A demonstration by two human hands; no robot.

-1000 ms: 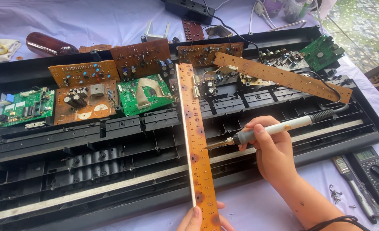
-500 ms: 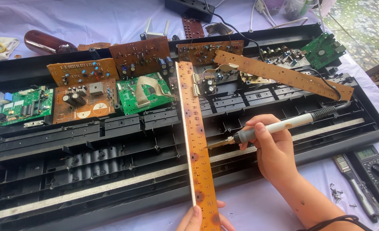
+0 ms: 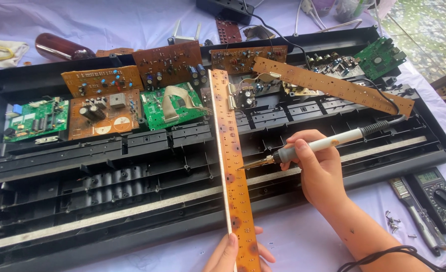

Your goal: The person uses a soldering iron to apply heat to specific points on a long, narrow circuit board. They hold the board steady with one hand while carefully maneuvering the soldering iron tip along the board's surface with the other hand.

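Soldering looks to be the step in hand: our right hand [image 3: 319, 168] grips the soldering iron [image 3: 313, 147] like a pen, its tip touching the long brown circuit strip [image 3: 231, 151] just left of that hand. Our left hand [image 3: 233, 252] pinches the strip's near end, holding it across the open black keyboard case [image 3: 132, 201]. We judge the next touch needs a steady strip.
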